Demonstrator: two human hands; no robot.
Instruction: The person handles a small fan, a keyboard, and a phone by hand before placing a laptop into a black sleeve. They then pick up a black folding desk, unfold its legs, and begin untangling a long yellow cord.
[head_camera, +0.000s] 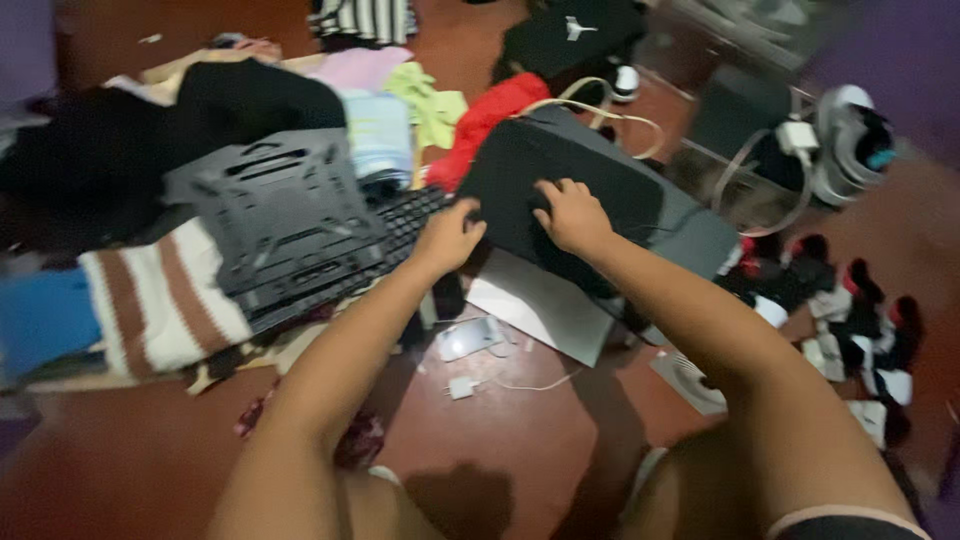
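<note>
Two bare hands are showing — the left hand (447, 237) and the right hand (570, 215) — both resting on one dark laptop sleeve (560, 190). One black keyboard (405, 222) is lying just left of it, and one black slotted plastic stand (280, 215) is sitting farther left. One phone (470, 337) and one small white charger plug (461, 386) are lying on the near floor. One brown-and-white striped cloth (160, 300) is lying at the left, one red garment (490, 120) at the far side. One white sheet (545, 305) is peeking out beneath the sleeve. The shoes at the right are too jumbled for counting.
</note>
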